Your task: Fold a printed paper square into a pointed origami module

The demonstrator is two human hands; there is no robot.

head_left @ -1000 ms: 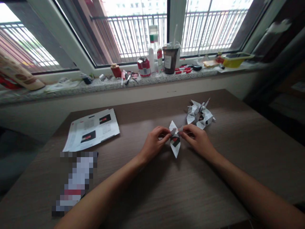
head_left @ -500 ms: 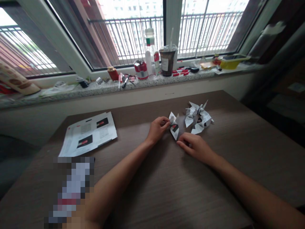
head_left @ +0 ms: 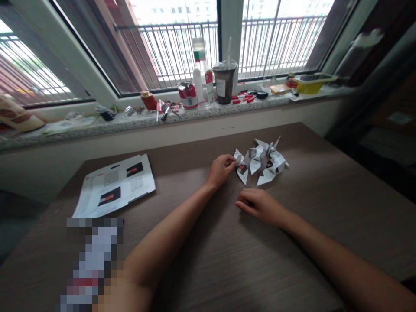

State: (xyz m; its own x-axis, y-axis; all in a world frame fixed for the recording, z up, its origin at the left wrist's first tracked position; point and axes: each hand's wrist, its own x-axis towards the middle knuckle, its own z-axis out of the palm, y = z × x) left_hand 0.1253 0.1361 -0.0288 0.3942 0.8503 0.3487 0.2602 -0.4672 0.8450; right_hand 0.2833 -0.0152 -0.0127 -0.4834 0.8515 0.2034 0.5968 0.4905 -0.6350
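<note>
My left hand [head_left: 221, 168] pinches a small folded paper piece [head_left: 242, 168], printed white, grey and red, and holds it against the left side of a pile of similar folded paper pieces [head_left: 268, 161] on the brown wooden table [head_left: 247, 255]. My right hand [head_left: 260, 205] rests on the table just in front of the pile, fingers curled loosely and pointing left, with nothing in it.
A printed leaflet [head_left: 116, 184] lies at the table's left. A blurred-out object [head_left: 92, 260] sits near my left forearm. The stone windowsill [head_left: 136, 119] carries a red can [head_left: 187, 95], a bottle [head_left: 199, 69], a dark cup with straw [head_left: 224, 81], pens and a yellow tray [head_left: 312, 82].
My left hand carried the folded piece forward and right to the pile. My right hand let go of it and drew back onto the table.
</note>
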